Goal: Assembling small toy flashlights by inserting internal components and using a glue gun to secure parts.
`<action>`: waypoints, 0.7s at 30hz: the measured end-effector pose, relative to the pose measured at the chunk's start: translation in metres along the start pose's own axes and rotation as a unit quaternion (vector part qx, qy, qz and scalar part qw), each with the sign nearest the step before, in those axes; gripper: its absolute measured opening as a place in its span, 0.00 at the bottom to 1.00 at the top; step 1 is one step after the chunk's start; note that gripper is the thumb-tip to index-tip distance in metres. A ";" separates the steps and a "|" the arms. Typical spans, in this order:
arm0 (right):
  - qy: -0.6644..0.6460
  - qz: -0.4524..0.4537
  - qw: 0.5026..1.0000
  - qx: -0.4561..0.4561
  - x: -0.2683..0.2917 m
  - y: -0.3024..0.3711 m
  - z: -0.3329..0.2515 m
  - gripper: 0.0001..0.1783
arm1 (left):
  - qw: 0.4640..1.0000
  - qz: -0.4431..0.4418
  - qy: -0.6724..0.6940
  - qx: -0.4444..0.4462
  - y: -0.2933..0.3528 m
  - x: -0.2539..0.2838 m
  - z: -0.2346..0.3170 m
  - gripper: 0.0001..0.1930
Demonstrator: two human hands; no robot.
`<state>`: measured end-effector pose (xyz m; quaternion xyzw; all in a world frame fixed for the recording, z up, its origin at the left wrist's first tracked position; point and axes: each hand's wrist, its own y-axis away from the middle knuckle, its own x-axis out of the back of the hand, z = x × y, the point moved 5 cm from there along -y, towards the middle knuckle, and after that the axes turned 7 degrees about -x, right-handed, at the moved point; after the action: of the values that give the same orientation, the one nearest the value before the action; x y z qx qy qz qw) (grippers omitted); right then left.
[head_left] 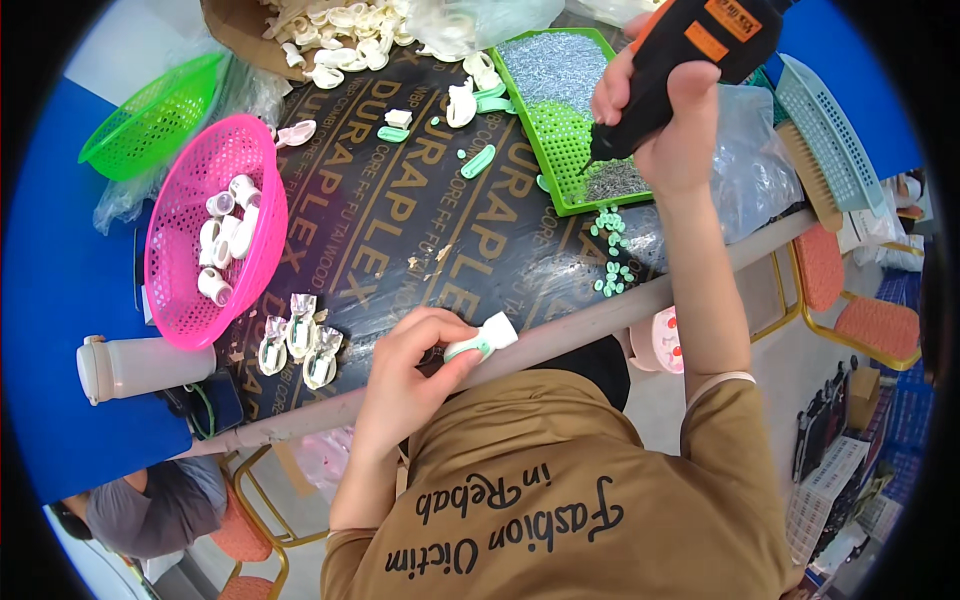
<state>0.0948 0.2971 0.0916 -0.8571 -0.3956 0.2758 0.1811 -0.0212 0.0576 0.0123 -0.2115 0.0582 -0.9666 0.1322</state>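
Note:
My left hand [408, 368] pinches a small white and green plastic part [483, 340] at the near edge of the dark table [400, 230]. My right hand [672, 125] grips a black and orange electric screwdriver [692, 48], held upright. Its bit points down at the green tray [523, 135], which holds many small silver screws [560, 62]. A scatter of small green caps [612, 252] lies on the table below the tray. Loose white and green parts [470, 100] lie beside the tray's left rim.
A pink basket [268, 235] with white parts and a green basket [150, 115] stand at the left. Three wrapped pieces [300, 345], a white bottle [140, 367], a box of white parts [335, 30], a teal basket [830, 130], a brush [808, 172]. Another person [150, 505] sits lower left.

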 end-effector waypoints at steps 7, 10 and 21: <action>0.117 0.023 0.993 0.021 -0.010 0.012 -0.002 0.23 | 0.999 -0.011 0.031 -0.035 -0.001 -0.002 -0.005 0.06; 0.108 0.049 0.993 0.017 -0.012 0.012 -0.005 0.15 | 0.998 -0.009 0.051 -0.038 -0.001 -0.002 -0.007 0.06; 0.118 0.090 0.989 0.019 -0.006 0.015 -0.005 0.10 | 0.998 -0.009 0.055 -0.029 -0.002 -0.003 -0.008 0.06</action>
<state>0.1035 0.2831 0.0898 -0.9123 -0.2874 0.1951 0.2168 -0.0228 0.0604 0.0042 -0.1622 0.0917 -0.9759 0.1134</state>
